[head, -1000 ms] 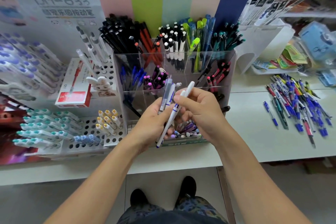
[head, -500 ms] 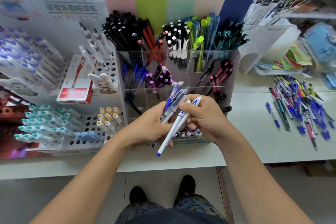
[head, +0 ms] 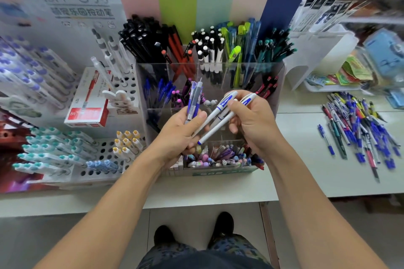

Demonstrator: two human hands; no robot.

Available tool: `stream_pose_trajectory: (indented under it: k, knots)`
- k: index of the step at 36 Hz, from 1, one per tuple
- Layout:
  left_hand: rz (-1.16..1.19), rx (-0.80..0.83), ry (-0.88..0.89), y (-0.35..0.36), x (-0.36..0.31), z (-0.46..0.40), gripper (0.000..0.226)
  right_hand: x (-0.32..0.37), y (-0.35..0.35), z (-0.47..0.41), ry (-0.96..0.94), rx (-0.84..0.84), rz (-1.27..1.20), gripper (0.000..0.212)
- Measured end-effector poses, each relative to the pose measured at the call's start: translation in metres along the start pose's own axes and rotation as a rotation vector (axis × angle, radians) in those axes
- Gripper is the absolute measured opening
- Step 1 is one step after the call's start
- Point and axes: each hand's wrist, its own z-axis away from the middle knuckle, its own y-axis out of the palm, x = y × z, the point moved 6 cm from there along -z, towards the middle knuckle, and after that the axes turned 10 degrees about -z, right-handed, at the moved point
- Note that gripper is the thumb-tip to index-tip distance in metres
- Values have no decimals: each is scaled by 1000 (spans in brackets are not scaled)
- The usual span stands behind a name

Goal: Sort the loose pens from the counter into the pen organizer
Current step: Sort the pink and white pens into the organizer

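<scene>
The left hand (head: 181, 135) is gripping a small bunch of blue-grey clear pens (head: 194, 99) upright while the right hand (head: 251, 122) is pinching two white blue-tipped pens (head: 220, 119) slantwise — both just before the clear compartmented pen organizer (head: 277, 76), loose pens (head: 358, 126) lying well right on the white desk (head: 306, 159).

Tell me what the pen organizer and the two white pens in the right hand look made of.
Pen organizer: clear, glossy rigid plastic, likely acrylic; the pens inside show through its walls.
White pens, held by the right hand: smooth opaque plastic with blue printed bands, apparently; a slight sheen runs along the barrels.
</scene>
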Motion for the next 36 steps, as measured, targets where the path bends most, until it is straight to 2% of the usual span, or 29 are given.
stream_pose_trajectory:
  k: [5,10,11,14,19,22,25,27,32,36]
  knots:
    - [28,-103,1,-14,0,0,13,17,-18,-7,-35,-105,-113,17]
    - [-3,-231,58,-26,0,0,30,53,-42,-18,-170,-213,-166,22]
    - [-32,-248,72,-28,-1,1,26,61,-46,-20,-212,-220,-148,20]
    - [-74,-263,93,-29,-1,1,9,76,-42,-27,-349,-203,-44,15]
    - [-135,-252,93,-28,-2,-4,18,66,-23,-32,-430,-220,202,20]
    - [-153,-262,88,-32,-3,-2,25,52,-10,-37,-467,-204,441,12]
    - [-165,-270,77,-38,-3,2,16,42,7,-40,-497,-175,599,4]
    - [-77,-225,50,-40,0,3,16,40,15,-42,-502,-176,627,3]
    - [384,47,-56,-31,5,12,28,36,15,-39,-498,-155,746,2]
    - [394,117,-53,-29,9,17,31,10,22,-36,-396,-6,865,10]
